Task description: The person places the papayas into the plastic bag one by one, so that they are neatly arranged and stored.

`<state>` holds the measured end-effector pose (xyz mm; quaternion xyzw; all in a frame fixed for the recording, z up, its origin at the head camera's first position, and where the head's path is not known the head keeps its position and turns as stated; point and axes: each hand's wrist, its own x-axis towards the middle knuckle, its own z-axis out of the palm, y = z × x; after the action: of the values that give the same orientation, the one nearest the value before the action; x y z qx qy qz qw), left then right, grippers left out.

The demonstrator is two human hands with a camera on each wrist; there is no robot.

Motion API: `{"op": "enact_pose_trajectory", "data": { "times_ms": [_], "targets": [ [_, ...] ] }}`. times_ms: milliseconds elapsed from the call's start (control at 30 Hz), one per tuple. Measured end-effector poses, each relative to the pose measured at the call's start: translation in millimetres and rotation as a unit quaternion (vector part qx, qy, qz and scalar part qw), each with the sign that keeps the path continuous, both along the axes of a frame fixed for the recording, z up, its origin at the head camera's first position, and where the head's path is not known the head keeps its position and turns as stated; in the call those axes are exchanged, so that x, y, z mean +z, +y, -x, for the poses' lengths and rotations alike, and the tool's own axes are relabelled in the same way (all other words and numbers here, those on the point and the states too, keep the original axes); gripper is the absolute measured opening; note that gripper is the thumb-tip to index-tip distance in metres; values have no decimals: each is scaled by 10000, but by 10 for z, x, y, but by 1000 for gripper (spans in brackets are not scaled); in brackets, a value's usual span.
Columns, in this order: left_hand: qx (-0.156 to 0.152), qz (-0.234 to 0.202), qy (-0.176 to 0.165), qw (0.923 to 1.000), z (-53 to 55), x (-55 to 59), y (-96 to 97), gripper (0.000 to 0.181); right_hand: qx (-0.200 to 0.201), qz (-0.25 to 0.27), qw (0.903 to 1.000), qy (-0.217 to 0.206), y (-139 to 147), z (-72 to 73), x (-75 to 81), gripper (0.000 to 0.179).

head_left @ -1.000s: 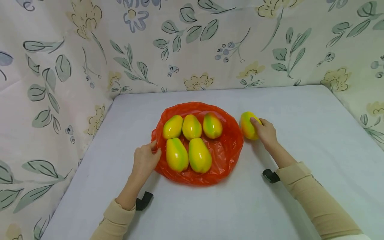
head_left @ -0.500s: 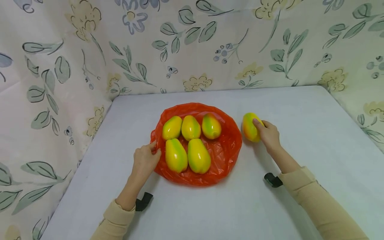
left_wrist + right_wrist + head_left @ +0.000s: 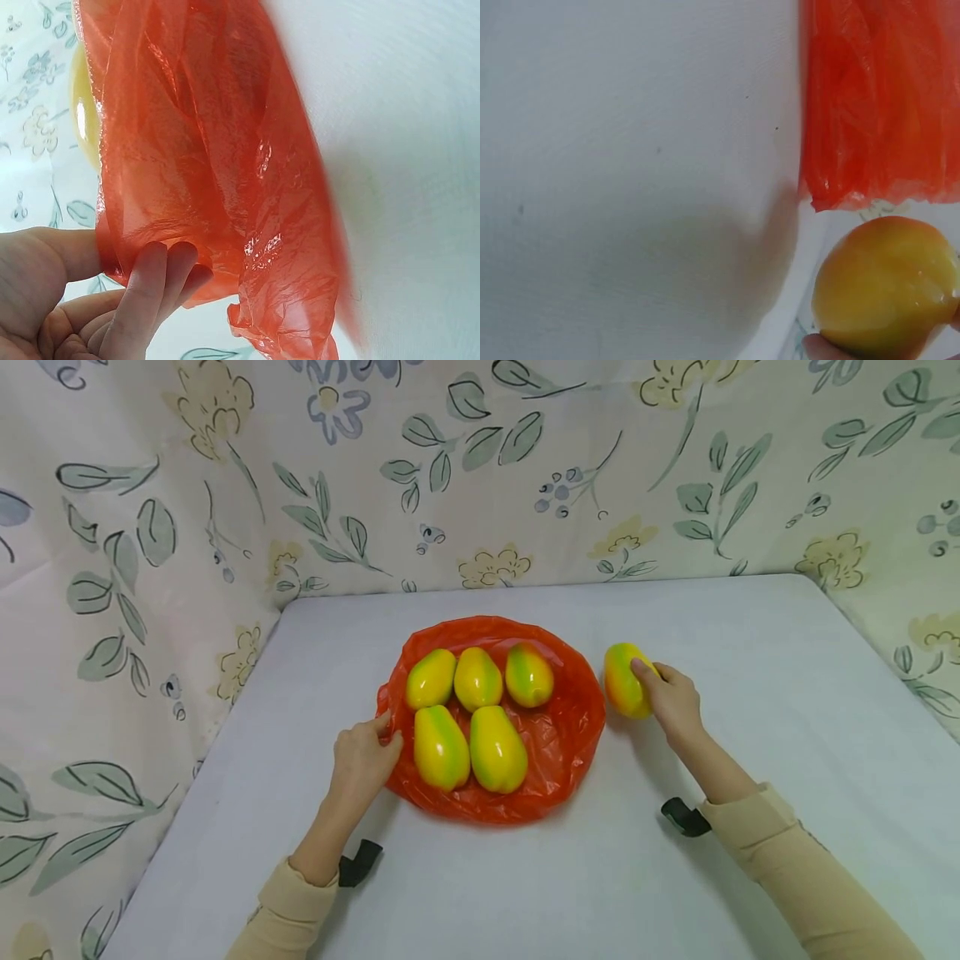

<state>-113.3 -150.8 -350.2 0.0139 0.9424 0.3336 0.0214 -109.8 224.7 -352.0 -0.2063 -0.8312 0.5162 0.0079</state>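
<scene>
A red plastic bag [image 3: 551, 768] lies spread open on the table with its sides standing up. Several glossy yellow-green papayas [image 3: 498, 750] rest inside it in two rows. My left hand [image 3: 365, 764] pinches the bag's left rim between thumb and fingers; in the left wrist view the fingers [image 3: 146, 289] lie along the outside of the red film. Off the bag's right side, my right hand [image 3: 675, 700] grips another papaya [image 3: 622, 681], held in the air beside the rim. In the right wrist view this papaya [image 3: 881, 285] shows orange-yellow, with only fingertips visible at its edges.
A white table [image 3: 517, 893] carries the bag. Behind it and along the left hangs a floral cloth [image 3: 585, 435]. Dark wrist-camera mounts [image 3: 360, 863] show below both forearms.
My right hand, still gripping the papaya, has shifted slightly right and towards me, widening the gap to the bag's rim. The left hand keeps its pinch on the bag.
</scene>
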Motion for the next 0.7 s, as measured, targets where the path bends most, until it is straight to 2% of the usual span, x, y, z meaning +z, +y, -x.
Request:
{"op": "enact_pose_trajectory", "data": {
  "times_ms": [700],
  "targets": [
    [-31, 14, 75, 10000, -11, -1, 0, 45, -346, 231, 9988, 247, -28, -123, 189, 74]
  ]
}}
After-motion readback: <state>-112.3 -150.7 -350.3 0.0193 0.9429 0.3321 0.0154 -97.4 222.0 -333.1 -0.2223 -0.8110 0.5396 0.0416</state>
